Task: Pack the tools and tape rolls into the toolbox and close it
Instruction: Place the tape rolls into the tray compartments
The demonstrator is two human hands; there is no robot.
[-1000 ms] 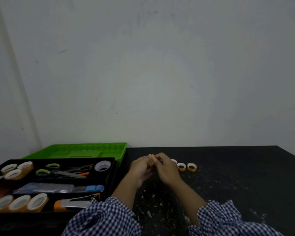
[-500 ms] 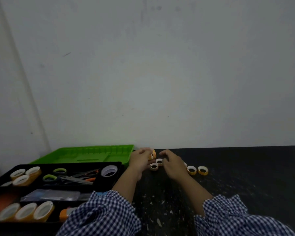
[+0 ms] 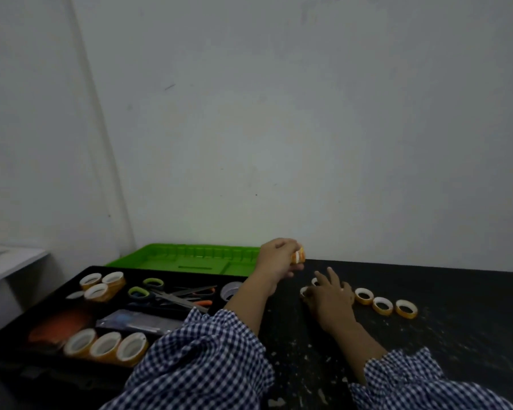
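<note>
The open black toolbox point(image 3: 71, 272) sits at the left with its green lid point(image 3: 190, 257) folded back. Inside lie scissors point(image 3: 157, 292), larger tape rolls point(image 3: 104, 347) and other tools. My left hand point(image 3: 276, 258) is raised above the table edge and grips a small stack of orange tape rolls point(image 3: 298, 257). My right hand point(image 3: 329, 294) rests over small tape rolls point(image 3: 304, 291) on the black table, fingers spread. Three more small orange rolls point(image 3: 382, 304) lie in a row to its right.
The black table point(image 3: 456, 321) is speckled with pale chips. A white wall stands close behind. A pale surface point(image 3: 9, 258) shows at the far left beyond the toolbox.
My hands have separated. The left hand lifted up and back with the stacked rolls, while the right hand lowered onto the small rolls on the table.
</note>
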